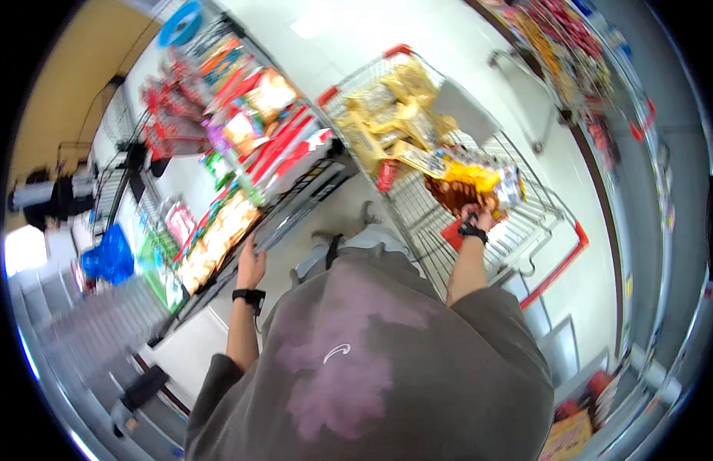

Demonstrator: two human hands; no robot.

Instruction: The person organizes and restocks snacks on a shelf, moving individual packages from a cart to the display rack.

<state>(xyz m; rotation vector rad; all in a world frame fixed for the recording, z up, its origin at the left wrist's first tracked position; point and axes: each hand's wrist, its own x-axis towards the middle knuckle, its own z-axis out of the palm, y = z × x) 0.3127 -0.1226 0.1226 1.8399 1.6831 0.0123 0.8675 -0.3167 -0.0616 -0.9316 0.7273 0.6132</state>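
Observation:
My right hand [478, 220] is inside a wire shopping cart [564, 276] with red corners and handle, at a brown package [457, 195]; blur hides whether its fingers grip it. Beside that package lie yellow packs [486, 176], and farther in are several pale yellow packets [411, 112] and a red can-like item [387, 174]. At the left, my left hand [251, 265] is by the dark edge of a display rack [299, 199] stacked with bagged goods. Its fingers are partly spread, with nothing seen in them. Both wrists wear black straps.
Red and white packs [281, 150] fill the rack. Another loaded cart [644, 121] stands at the upper right. A blue bag [109, 256] and people in dark clothing [57, 196] are at the far left. A cardboard box [569, 435] sits at the lower right.

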